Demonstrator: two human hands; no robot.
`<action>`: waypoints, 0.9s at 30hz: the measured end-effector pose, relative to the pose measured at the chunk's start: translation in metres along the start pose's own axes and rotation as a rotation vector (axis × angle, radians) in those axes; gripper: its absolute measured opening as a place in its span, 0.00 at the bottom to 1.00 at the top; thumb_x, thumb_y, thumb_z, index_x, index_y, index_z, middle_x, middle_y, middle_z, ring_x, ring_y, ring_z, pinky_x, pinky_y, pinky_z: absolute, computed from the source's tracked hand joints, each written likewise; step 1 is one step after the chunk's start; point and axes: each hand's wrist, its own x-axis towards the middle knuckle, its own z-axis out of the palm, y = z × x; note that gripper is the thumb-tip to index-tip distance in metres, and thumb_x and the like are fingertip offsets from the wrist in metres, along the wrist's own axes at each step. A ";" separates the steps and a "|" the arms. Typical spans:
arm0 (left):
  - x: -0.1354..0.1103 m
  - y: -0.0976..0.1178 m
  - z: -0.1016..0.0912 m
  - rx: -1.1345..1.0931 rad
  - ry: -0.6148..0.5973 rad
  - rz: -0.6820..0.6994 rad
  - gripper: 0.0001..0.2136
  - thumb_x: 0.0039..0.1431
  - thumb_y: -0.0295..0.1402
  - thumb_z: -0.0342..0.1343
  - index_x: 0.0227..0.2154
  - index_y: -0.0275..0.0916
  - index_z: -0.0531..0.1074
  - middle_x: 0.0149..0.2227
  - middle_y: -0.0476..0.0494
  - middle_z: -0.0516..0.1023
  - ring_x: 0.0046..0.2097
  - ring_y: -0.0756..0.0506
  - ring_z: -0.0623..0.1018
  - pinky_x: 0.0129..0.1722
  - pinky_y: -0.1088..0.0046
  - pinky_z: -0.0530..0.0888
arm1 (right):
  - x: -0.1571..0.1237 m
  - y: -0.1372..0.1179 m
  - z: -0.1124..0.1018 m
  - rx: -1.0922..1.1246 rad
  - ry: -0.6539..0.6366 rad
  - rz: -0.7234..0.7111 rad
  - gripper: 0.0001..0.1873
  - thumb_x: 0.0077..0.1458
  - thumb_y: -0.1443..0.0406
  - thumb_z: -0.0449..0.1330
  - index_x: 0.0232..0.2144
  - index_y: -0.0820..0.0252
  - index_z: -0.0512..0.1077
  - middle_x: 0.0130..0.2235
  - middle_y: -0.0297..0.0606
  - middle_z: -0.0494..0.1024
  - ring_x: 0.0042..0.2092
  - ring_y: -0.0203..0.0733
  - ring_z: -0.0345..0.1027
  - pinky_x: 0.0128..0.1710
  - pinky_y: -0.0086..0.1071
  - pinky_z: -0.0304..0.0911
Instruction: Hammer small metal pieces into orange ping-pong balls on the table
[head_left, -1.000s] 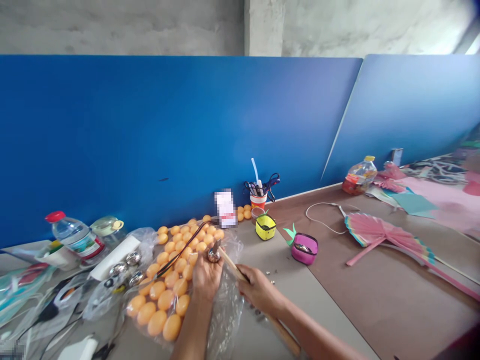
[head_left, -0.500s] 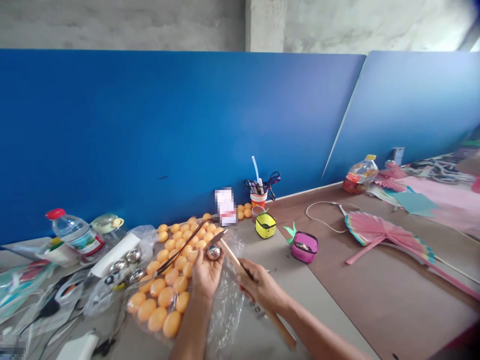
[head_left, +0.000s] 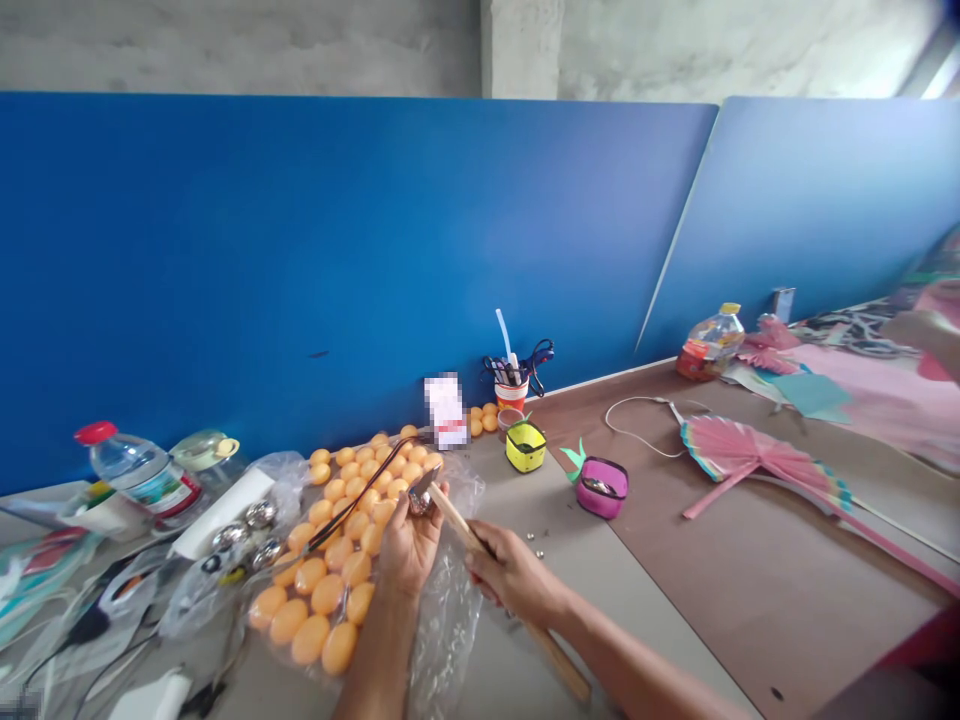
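My left hand (head_left: 411, 545) is closed with its fingertips round a shiny silver ball (head_left: 424, 505), palm turned up over the bag of orange balls. My right hand (head_left: 510, 570) is wrapped round the wooden handle of a hammer (head_left: 456, 517). Its dark metal head lies over the silver ball, partly covering it; whether they touch I cannot tell. The handle's lower end sticks out below my right wrist. Beneath my left forearm, a clear plastic bag holds many orange balls (head_left: 327, 594).
A yellow box (head_left: 526, 447) and a purple box (head_left: 602, 487) stand right of centre. More silver balls (head_left: 229, 536) and a red-capped bottle (head_left: 146, 473) are at left. A pink fan (head_left: 761, 455) lies at right, near another person's hand (head_left: 922, 332). A blue partition (head_left: 337, 250) closes off the back.
The hammer head has come down over the silver ball, which showed fully before. The whole view has shifted slightly. Another person's hand has come further into view at the right edge.
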 end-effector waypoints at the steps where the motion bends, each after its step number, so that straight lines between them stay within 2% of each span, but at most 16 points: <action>1: -0.001 0.000 0.001 0.006 -0.014 -0.003 0.11 0.65 0.26 0.51 0.47 0.37 0.75 0.37 0.38 0.84 0.43 0.41 0.83 0.45 0.64 0.80 | 0.000 -0.001 0.000 0.033 0.001 -0.022 0.08 0.55 0.60 0.55 0.35 0.58 0.63 0.25 0.26 0.65 0.20 0.28 0.54 0.19 0.23 0.51; 4: -0.002 0.000 0.003 0.022 -0.002 -0.004 0.10 0.65 0.26 0.51 0.43 0.37 0.76 0.32 0.41 0.83 0.39 0.43 0.83 0.42 0.66 0.81 | 0.000 -0.001 -0.001 0.069 0.033 -0.036 0.12 0.55 0.58 0.55 0.39 0.58 0.64 0.25 0.25 0.64 0.20 0.28 0.53 0.19 0.24 0.51; 9: -0.001 0.001 0.001 0.018 0.038 0.019 0.12 0.66 0.26 0.49 0.46 0.37 0.75 0.34 0.41 0.83 0.40 0.43 0.83 0.42 0.66 0.81 | 0.003 0.002 0.000 -0.009 0.041 0.041 0.07 0.54 0.60 0.54 0.30 0.57 0.61 0.23 0.25 0.64 0.19 0.28 0.53 0.18 0.24 0.50; 13: -0.002 0.001 0.003 0.023 -0.006 -0.004 0.10 0.65 0.27 0.51 0.43 0.38 0.77 0.32 0.42 0.82 0.39 0.44 0.83 0.43 0.66 0.81 | 0.003 0.005 0.000 0.071 0.031 -0.032 0.09 0.55 0.58 0.54 0.34 0.56 0.61 0.25 0.25 0.64 0.19 0.28 0.53 0.19 0.24 0.51; 18: -0.005 -0.001 0.007 0.028 0.030 -0.017 0.12 0.66 0.26 0.48 0.42 0.34 0.78 0.32 0.39 0.82 0.40 0.43 0.83 0.46 0.64 0.80 | 0.001 0.005 0.001 -0.110 -0.001 0.004 0.04 0.54 0.64 0.55 0.30 0.57 0.62 0.24 0.26 0.66 0.22 0.29 0.56 0.22 0.23 0.51; 23: -0.003 0.000 0.002 -0.033 -0.021 -0.051 0.13 0.66 0.28 0.50 0.49 0.39 0.76 0.38 0.39 0.83 0.46 0.42 0.82 0.49 0.62 0.79 | -0.002 0.003 0.001 -0.064 -0.016 -0.054 0.05 0.56 0.63 0.55 0.35 0.58 0.64 0.26 0.27 0.66 0.22 0.29 0.56 0.23 0.24 0.53; 27: 0.002 0.000 -0.005 -0.044 0.001 -0.031 0.16 0.67 0.31 0.49 0.54 0.38 0.73 0.42 0.36 0.83 0.47 0.40 0.82 0.49 0.62 0.78 | 0.002 0.007 0.000 -0.080 0.022 0.014 0.03 0.54 0.65 0.54 0.33 0.58 0.63 0.25 0.27 0.66 0.21 0.29 0.56 0.21 0.24 0.51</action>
